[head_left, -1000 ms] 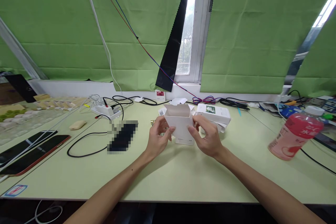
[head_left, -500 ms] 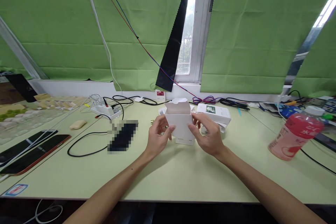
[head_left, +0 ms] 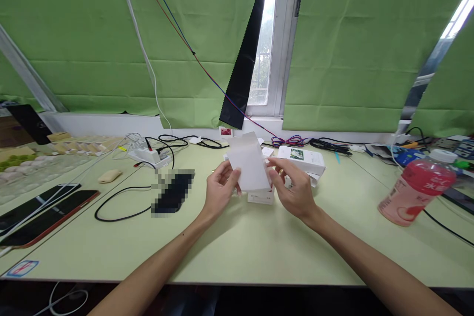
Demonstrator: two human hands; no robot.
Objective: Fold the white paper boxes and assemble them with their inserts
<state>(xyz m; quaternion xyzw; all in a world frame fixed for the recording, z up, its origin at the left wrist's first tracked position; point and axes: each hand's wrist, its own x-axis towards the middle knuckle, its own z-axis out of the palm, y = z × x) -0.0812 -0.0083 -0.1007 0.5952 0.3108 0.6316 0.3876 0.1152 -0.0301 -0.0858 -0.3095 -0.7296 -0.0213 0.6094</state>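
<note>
My left hand (head_left: 221,185) pinches a white cardboard box (head_left: 250,164) at its left edge, thumb on the front face and the other fingers behind. The box leans to the left, with a plain white face toward me; its opening is not visible. At its right edge is my right hand (head_left: 294,182), fingers curled and apart, the index fingertip close to the cardboard. Whether that fingertip touches is hard to see. Beneath and behind the held box stands another small white box (head_left: 260,198) with fine print, mostly hidden.
White boxes, one with a green picture (head_left: 301,157), lie right of my hands. A pink drink bottle (head_left: 414,187) stands farther right. Left are a blurred-out dark object (head_left: 173,192), phones (head_left: 55,217), a power strip (head_left: 150,154) and egg trays (head_left: 37,173). Cables run along the back.
The box has gone from upright, with its open top showing, to tilted leftward. My right thumb has come off its front face; my left hand has kept its hold.
</note>
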